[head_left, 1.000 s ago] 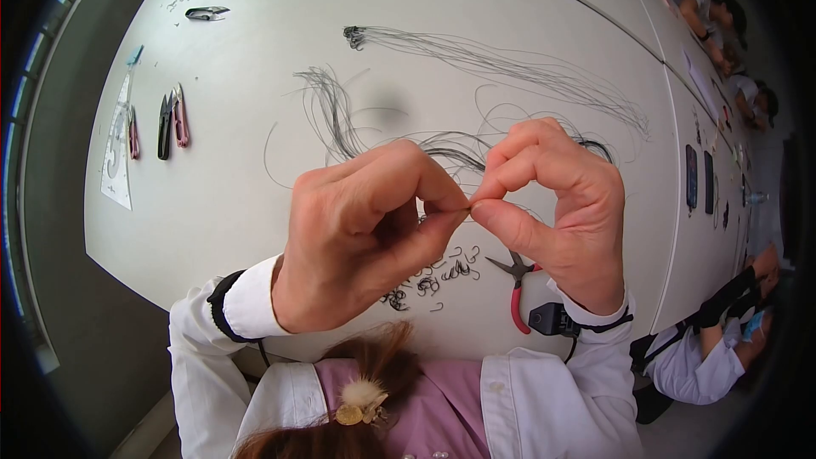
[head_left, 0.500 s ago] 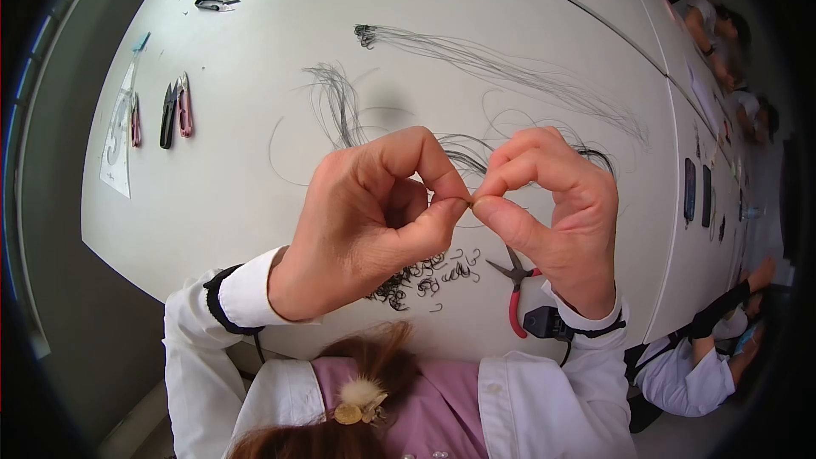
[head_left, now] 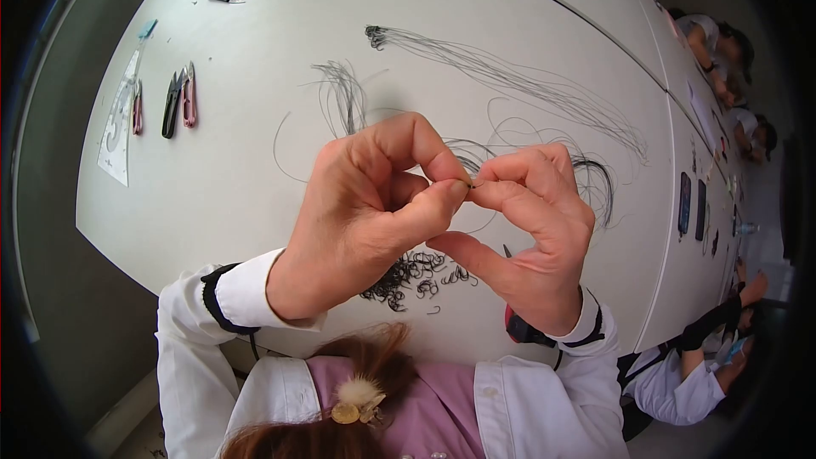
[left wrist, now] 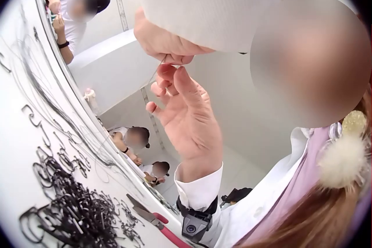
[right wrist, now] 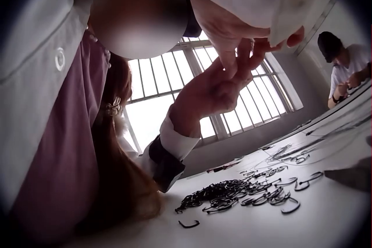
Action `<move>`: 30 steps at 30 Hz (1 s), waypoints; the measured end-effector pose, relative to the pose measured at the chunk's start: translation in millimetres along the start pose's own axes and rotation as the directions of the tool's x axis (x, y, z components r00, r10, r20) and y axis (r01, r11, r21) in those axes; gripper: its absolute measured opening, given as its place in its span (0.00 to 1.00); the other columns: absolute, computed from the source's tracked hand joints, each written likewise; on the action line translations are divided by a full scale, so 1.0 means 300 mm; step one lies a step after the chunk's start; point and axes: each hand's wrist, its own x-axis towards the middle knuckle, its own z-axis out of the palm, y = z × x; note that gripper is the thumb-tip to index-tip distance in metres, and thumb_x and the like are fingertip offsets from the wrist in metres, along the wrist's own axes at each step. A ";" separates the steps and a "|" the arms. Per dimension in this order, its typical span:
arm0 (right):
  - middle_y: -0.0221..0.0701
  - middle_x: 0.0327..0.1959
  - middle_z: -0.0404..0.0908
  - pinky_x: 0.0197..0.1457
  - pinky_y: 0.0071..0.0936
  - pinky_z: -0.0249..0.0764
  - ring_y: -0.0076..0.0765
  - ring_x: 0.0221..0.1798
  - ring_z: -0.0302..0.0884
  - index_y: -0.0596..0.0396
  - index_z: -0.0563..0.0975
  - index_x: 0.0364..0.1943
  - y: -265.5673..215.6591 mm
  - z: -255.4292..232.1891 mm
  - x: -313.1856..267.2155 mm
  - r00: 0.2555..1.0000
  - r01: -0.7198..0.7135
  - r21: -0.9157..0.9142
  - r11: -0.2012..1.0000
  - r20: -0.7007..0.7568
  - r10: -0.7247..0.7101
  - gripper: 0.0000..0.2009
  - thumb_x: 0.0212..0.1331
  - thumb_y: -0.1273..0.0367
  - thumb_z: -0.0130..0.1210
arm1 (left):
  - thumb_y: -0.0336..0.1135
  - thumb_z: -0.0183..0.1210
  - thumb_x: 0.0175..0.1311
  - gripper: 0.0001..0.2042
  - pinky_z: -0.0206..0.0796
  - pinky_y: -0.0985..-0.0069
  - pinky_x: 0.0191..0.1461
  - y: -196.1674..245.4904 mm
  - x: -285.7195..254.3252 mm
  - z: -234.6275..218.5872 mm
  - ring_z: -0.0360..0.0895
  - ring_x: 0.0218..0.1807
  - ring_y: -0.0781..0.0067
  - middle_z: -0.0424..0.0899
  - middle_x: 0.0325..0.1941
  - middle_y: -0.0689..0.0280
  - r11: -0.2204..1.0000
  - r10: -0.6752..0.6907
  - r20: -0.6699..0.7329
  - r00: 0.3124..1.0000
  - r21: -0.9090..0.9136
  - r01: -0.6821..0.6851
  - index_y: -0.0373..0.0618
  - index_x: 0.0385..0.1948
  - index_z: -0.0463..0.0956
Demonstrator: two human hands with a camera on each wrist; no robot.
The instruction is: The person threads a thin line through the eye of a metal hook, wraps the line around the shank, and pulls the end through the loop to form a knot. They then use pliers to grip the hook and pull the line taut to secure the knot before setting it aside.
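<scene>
My left hand point(head_left: 361, 212) pinches a tiny dark fishhook between thumb and index finger, nearly all of it covered by the fingertips. A thin fishing line point(head_left: 481, 185) leads from there to my right hand point(head_left: 531, 225), whose index and middle fingers hold it close beside the left fingertips. The right thumb stands apart, lower and to the left. Both hands are raised above the table, as the left wrist view shows. Under them lies a heap of black fishhooks point(head_left: 399, 276), seen large in the left wrist view point(left wrist: 75, 207).
Bundled lines with hooks at one end point(head_left: 374, 36) stretch across the table; more loose line point(head_left: 340, 98) curls behind the hands. Red-handled pliers point(left wrist: 152, 219) lie beside the heap. Snips point(head_left: 172, 102) and a set square point(head_left: 121, 140) lie left. Other people point(head_left: 701, 38) sit right.
My right thumb has come away from the fingertips and swung down to the left. The right hand has tilted, with index and middle fingers now at the line; the left hand keeps its pinch.
</scene>
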 end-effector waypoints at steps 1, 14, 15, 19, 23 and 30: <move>0.23 0.27 0.75 0.38 0.26 0.63 0.33 0.35 0.65 0.52 0.81 0.26 0.008 0.006 -0.010 0.999 0.044 -0.014 0.999 -0.002 -0.044 0.15 0.27 0.69 0.71 | 0.29 0.57 0.56 0.05 0.51 0.90 0.22 -0.003 0.000 0.000 0.60 0.22 0.91 0.73 0.25 0.72 1.000 0.000 0.000 1.000 0.000 0.000 0.42 0.26 0.69; 0.21 0.27 0.76 0.40 0.29 0.57 0.31 0.33 0.67 0.52 0.79 0.23 -0.003 -0.019 -0.003 0.966 0.212 -0.367 0.906 -0.063 -0.252 0.10 0.31 0.73 0.66 | 0.25 0.57 0.56 0.04 0.56 0.90 0.26 0.012 -0.008 -0.007 0.63 0.25 0.89 0.73 0.28 0.69 0.999 0.011 0.017 1.000 0.032 -0.011 0.40 0.25 0.69; 0.21 0.27 0.76 0.40 0.29 0.57 0.31 0.33 0.67 0.52 0.79 0.23 0.002 -0.023 0.000 0.966 0.211 -0.369 0.905 -0.064 -0.252 0.10 0.31 0.73 0.66 | 0.24 0.56 0.55 0.04 0.57 0.89 0.27 0.017 -0.009 -0.006 0.64 0.25 0.89 0.73 0.29 0.68 0.999 0.006 0.030 1.000 0.039 -0.007 0.39 0.25 0.69; 0.22 0.26 0.75 0.38 0.27 0.59 0.29 0.33 0.67 0.50 0.81 0.24 0.026 -0.047 0.020 0.994 0.072 -0.183 0.980 -0.071 -0.087 0.08 0.35 0.74 0.66 | 0.21 0.55 0.54 0.04 0.59 0.89 0.28 0.006 -0.014 -0.012 0.65 0.27 0.88 0.74 0.30 0.66 0.993 0.051 0.099 0.994 0.103 -0.061 0.37 0.25 0.69; 0.24 0.28 0.75 0.38 0.25 0.64 0.26 0.34 0.68 0.50 0.82 0.25 0.054 -0.066 0.034 0.998 -0.059 0.174 0.983 -0.028 0.064 0.06 0.40 0.73 0.66 | 0.19 0.55 0.54 0.03 0.58 0.89 0.27 0.029 -0.020 -0.010 0.65 0.27 0.88 0.74 0.31 0.65 0.973 0.044 0.169 0.985 0.216 -0.081 0.36 0.26 0.70; 0.29 0.33 0.75 0.37 0.22 0.66 0.22 0.37 0.70 0.54 0.80 0.28 0.115 -0.061 0.058 0.996 0.031 0.630 0.776 0.045 -0.076 0.05 0.45 0.77 0.62 | 0.20 0.55 0.53 0.04 0.58 0.86 0.25 0.035 -0.024 -0.004 0.66 0.23 0.86 0.76 0.28 0.64 0.896 0.140 0.256 0.957 0.379 -0.232 0.38 0.24 0.70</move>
